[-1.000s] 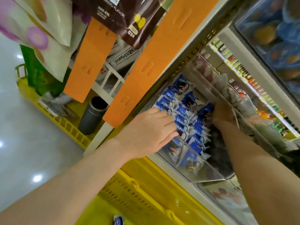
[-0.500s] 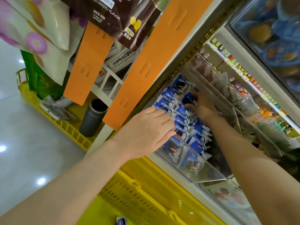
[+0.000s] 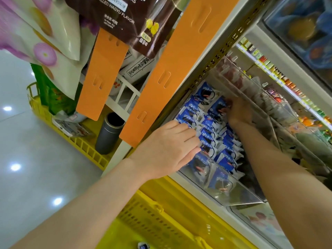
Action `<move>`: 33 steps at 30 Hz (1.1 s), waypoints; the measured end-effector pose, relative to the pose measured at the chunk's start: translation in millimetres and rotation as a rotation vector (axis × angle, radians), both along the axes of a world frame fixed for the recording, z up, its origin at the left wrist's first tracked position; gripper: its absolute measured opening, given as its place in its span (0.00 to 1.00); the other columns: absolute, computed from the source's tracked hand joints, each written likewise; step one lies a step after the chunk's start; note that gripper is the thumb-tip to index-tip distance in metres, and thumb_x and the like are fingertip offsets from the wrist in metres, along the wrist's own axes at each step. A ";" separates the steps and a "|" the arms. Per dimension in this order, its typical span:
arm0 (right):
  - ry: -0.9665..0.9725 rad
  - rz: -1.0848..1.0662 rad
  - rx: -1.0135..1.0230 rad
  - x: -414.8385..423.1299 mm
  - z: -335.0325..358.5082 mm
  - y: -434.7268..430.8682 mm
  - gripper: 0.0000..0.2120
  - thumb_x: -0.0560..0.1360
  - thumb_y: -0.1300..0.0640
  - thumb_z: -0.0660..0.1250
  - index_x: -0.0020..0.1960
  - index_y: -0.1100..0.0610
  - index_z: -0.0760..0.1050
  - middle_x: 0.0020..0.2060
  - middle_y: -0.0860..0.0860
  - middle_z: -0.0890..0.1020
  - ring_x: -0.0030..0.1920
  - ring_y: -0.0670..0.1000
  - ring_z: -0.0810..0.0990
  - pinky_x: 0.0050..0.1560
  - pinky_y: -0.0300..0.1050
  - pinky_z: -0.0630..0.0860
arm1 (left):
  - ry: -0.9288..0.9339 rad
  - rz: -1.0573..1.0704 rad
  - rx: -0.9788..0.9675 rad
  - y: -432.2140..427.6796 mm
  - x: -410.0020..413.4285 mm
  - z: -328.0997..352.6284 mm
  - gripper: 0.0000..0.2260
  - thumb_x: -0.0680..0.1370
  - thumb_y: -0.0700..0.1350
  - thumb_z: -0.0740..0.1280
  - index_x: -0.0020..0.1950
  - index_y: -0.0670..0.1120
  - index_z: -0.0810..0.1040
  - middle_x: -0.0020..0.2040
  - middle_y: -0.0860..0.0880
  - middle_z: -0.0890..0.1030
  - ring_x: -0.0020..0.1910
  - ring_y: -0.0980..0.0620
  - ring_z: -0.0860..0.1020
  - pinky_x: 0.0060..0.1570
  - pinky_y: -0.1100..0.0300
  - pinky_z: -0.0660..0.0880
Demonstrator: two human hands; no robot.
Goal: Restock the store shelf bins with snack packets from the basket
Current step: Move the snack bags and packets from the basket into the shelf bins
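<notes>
Now | left hand (image 3: pixel 167 150) fingers (image 3: pixel 186 136) flat on blue packets (image 3: pixel 209 134) | right hand (image 3: pixel 239 113) deeper in bin (image 3: pixel 240 194), grip unclear

Single head cam, wide-angle, tilted; looks fwd/down, close on shelf bin (image 3: pixel 239 194).

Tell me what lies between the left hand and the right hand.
Blue snack packets, packed in rows inside the clear bin; the head view shows it.
</notes>
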State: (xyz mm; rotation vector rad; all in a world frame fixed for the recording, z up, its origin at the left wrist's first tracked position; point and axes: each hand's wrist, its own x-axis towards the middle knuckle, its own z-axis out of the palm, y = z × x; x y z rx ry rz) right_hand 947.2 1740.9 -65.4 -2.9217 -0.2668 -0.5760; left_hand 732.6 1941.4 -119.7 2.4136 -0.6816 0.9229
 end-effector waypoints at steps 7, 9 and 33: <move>0.225 0.028 0.004 -41.6 17.1 15.3 0.19 0.80 0.52 0.58 0.69 0.58 0.65 0.62 0.58 0.75 0.58 0.60 0.76 0.58 0.53 0.73 | 0.077 0.037 0.038 0.2 -7.9 7.1 0.13 0.80 0.47 0.54 0.47 0.46 0.78 0.44 0.50 0.79 0.44 0.51 0.76 0.50 0.59 0.65; 0.203 0.098 0.014 -71.3 21.8 15.1 0.17 0.81 0.51 0.56 0.64 0.60 0.68 0.53 0.60 0.78 0.54 0.61 0.77 0.48 0.47 0.74 | 0.147 0.049 0.069 -0.1 -12.7 10.2 0.16 0.81 0.48 0.51 0.49 0.46 0.77 0.46 0.50 0.79 0.46 0.51 0.75 0.53 0.58 0.66; 0.254 0.419 0.188 -363.1 -110.9 -75.4 0.17 0.77 0.59 0.63 0.65 0.60 0.69 0.53 0.52 0.78 0.52 0.50 0.78 0.53 0.36 0.70 | 0.617 0.437 -0.048 -36.4 -159.6 -93.6 0.12 0.76 0.40 0.66 0.60 0.40 0.74 0.57 0.41 0.74 0.55 0.40 0.73 0.55 0.47 0.70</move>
